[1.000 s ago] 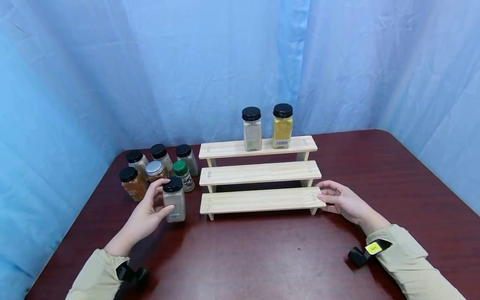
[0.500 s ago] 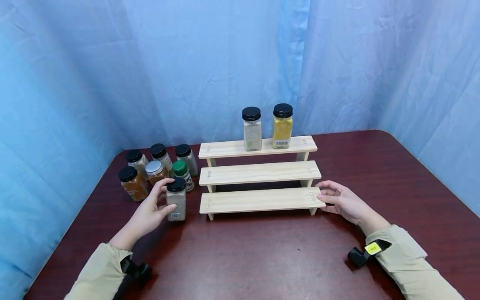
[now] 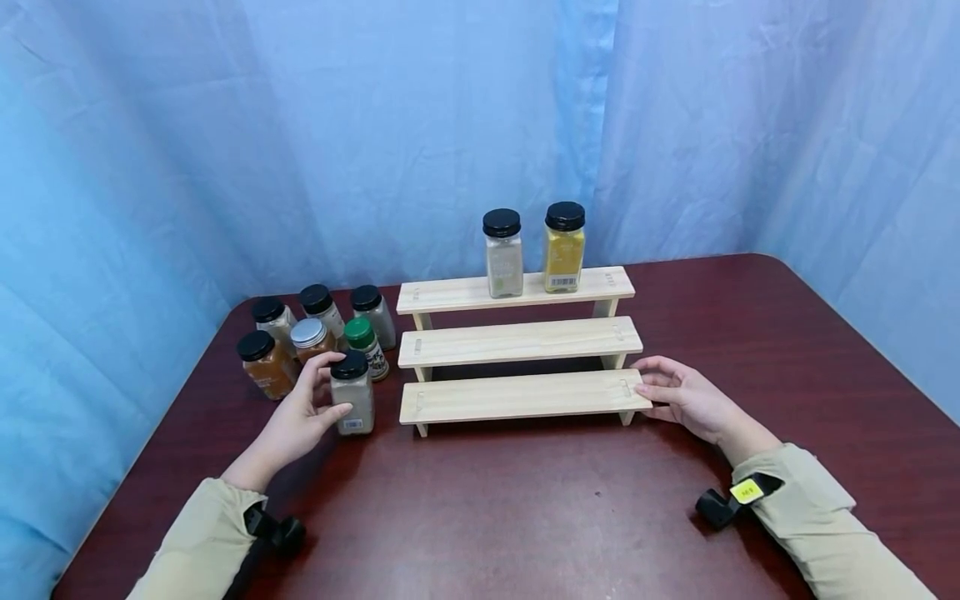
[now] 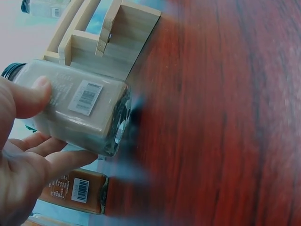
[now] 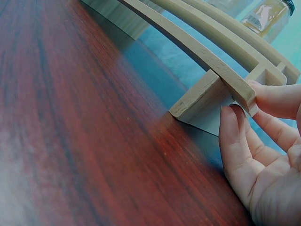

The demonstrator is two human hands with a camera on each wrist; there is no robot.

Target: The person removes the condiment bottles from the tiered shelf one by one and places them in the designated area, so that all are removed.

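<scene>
My left hand grips a black-lidded glass spice jar with pale grey powder, thumb on the near side and fingers round the far side. The jar is upright at the left of a three-step wooden rack. A barcode label shows on that jar in the left wrist view. My right hand pinches the right end of the rack's lowest step, thumb on top and fingers beneath; the right wrist view shows the rack's edge between them. Whether the jar touches the table cannot be told.
On the top step stand a pale-filled jar and a yellow-filled jar. Left of the rack cluster several jars, among them a green-capped one, a silver-lidded one and an orange-brown one. A blue curtain hangs behind the table.
My left hand has moved the grey jar slightly to the right, toward the rack. The right hand keeps its hold on the rack's end. The head view has tilted slightly.
</scene>
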